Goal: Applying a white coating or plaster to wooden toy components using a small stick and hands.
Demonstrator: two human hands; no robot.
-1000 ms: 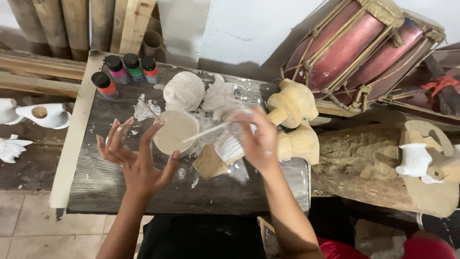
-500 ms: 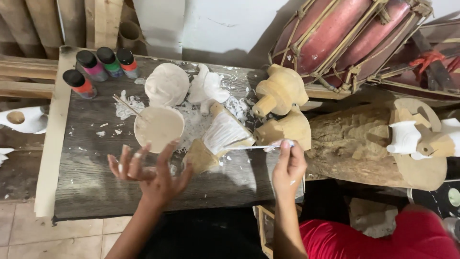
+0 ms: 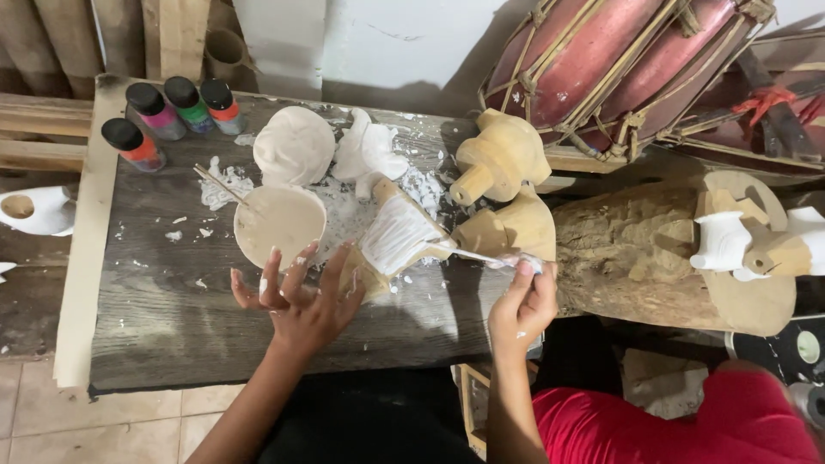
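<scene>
White-smeared and spread wide, the left hand has drawn back near the round bowl of white paint, while the right hand, pinching a thin paintbrush, has slid right off the half-whitened wooden carving.

Table: dark weathered wood, coarse open grain, matt, spattered with dried white paint; carved figure: pale bare wood at the edges, its broad face coated in wet-looking white with visible brush streaks; brush: thin handle smeared white, material not discernible; bowl: smooth, filled with creamy matt paint; unpainted carvings: smooth sanded pale wood, matt; log: rough bark-like surface; paint bottles: glossy plastic with black caps; drum: red glossy shell, rope lacing; left hand and right hand: fingers flecked with white paint.
</scene>
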